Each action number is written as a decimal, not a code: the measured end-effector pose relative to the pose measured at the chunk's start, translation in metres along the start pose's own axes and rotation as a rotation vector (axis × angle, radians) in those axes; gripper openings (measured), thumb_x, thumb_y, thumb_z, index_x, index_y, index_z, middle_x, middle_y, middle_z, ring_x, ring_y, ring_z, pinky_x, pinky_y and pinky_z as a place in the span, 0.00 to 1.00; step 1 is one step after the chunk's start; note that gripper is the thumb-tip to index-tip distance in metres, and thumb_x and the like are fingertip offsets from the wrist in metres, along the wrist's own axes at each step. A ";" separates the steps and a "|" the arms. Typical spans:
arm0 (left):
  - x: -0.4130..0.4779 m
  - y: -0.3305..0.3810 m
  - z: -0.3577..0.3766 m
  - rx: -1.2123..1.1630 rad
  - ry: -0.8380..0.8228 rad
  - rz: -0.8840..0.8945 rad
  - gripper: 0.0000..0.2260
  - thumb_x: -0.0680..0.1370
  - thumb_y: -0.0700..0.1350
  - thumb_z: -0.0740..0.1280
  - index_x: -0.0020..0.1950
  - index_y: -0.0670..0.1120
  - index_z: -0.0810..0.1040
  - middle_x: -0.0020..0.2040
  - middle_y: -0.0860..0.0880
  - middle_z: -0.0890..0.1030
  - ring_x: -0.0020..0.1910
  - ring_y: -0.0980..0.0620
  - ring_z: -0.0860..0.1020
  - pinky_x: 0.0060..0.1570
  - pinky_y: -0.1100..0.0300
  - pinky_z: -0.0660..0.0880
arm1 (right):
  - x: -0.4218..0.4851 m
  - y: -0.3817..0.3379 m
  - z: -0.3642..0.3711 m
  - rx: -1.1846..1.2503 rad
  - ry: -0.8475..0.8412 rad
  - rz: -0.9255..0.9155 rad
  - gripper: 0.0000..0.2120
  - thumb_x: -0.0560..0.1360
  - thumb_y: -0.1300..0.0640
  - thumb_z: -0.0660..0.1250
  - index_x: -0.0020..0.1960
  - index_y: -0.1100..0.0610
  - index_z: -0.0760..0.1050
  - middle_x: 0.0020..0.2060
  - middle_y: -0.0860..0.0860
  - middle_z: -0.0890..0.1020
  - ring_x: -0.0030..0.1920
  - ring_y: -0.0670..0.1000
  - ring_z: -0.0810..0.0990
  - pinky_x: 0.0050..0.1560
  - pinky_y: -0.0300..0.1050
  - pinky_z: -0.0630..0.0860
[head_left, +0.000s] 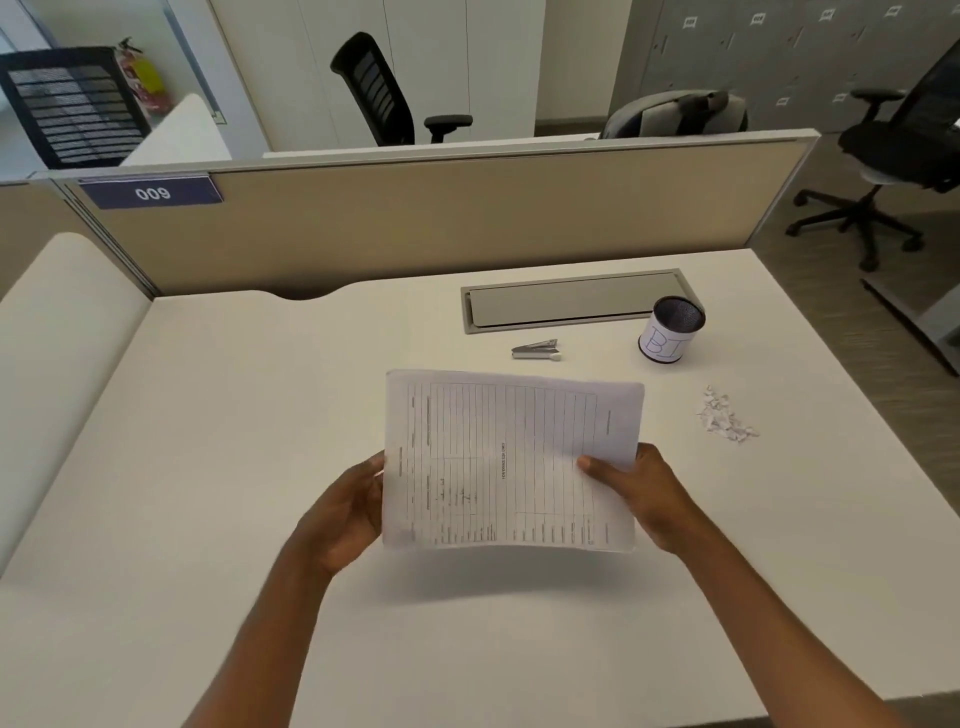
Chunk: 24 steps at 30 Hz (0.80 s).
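A: An office cubicle with a white desk (208, 467) and a beige partition (467, 218) at its far edge. What's in hand?

B: A printed form (511, 457), turned sideways and held just above the desk in front of the person; its shadow falls below it. I can't tell whether it is one sheet or several.

A: How is it gripped?

B: The left hand (348, 514) curls round the form's left edge, with its fingers behind the paper. The right hand (639, 493) pinches the right edge, thumb on top and fingers underneath. I'd say it's held on both sides to keep the paper from flopping, since it bows a little in the middle.

A: What's around it?

B: Just beyond the form's far edge lies a small stapler (535, 349). Farther back is a closed cable hatch (571, 301). Beyond the form's far right corner stands a mesh pen cup (672, 332) with a hand-lettered label. To the right of the form is a little heap of paper scraps (724, 415).

A: Is anything in the way?

B: Nothing lies between the form and the stapler, so the reach looks easy. One hand would have to let go first, and the paper may sag.
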<state>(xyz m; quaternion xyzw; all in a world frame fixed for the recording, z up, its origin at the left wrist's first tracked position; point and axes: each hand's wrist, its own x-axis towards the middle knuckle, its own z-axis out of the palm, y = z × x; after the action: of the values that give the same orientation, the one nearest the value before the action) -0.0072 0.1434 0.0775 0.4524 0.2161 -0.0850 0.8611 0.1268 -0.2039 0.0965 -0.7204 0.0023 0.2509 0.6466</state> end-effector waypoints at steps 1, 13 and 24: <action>0.002 0.002 0.005 0.111 -0.022 -0.001 0.21 0.82 0.47 0.69 0.75 0.44 0.79 0.71 0.39 0.82 0.69 0.39 0.82 0.67 0.39 0.80 | 0.001 -0.001 -0.002 -0.026 -0.008 -0.009 0.12 0.76 0.56 0.76 0.59 0.56 0.83 0.50 0.54 0.89 0.50 0.57 0.89 0.53 0.56 0.85; 0.021 -0.050 0.047 0.365 0.300 0.279 0.07 0.79 0.38 0.75 0.57 0.44 0.87 0.54 0.47 0.90 0.55 0.46 0.88 0.52 0.56 0.85 | -0.003 0.037 0.016 0.064 0.223 -0.086 0.03 0.75 0.57 0.77 0.45 0.54 0.83 0.45 0.56 0.88 0.47 0.54 0.85 0.48 0.49 0.80; 0.032 -0.074 0.040 0.401 0.322 0.298 0.13 0.78 0.39 0.78 0.60 0.50 0.86 0.55 0.48 0.90 0.57 0.51 0.86 0.53 0.56 0.84 | 0.004 0.062 0.002 0.020 0.149 0.017 0.16 0.73 0.56 0.79 0.59 0.50 0.81 0.54 0.53 0.87 0.57 0.55 0.85 0.59 0.56 0.84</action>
<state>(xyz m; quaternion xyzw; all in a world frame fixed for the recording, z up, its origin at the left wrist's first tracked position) 0.0078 0.0698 0.0285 0.6479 0.2601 0.0741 0.7121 0.1096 -0.2109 0.0371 -0.7306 0.0590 0.2017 0.6497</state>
